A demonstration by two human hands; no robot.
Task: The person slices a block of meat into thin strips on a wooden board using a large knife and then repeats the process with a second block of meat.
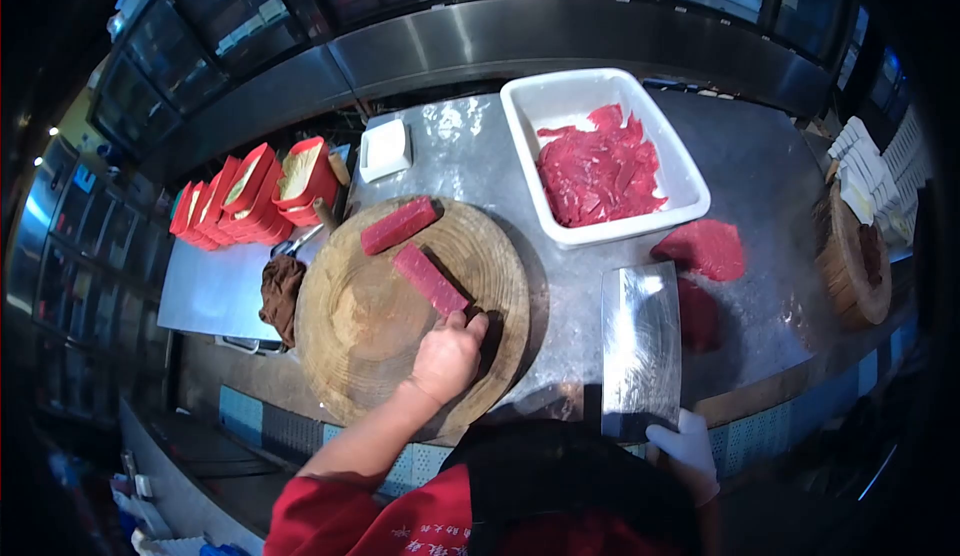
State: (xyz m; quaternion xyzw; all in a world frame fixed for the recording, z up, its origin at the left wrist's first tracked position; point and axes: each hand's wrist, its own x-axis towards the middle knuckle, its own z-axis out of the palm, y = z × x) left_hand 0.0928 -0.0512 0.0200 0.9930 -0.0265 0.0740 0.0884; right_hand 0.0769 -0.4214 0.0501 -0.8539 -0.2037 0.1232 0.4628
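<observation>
On the round wooden chopping block (pixel 345 381) lie two long blocks of red meat. My left hand (pixel 448 358) is closed on the near end of the lower meat block (pixel 430 279). The upper meat block (pixel 398 226) rests just beyond it, untouched. My right hand (pixel 690 448), in a whitish glove, grips the handle of a wide cleaver (pixel 641 341), whose broad blade is over the metal table beside the chopping block. Two darker red pieces of meat (pixel 705 249) lie on the table, partly behind the blade.
A white tub (pixel 688 196) of sliced red meat stands at the back of the metal table (pixel 770 176). Red containers (pixel 250 191), a small white dish (pixel 385 150) and a brown cloth (pixel 281 296) are at the left. Another wooden block (pixel 850 266) stands far right.
</observation>
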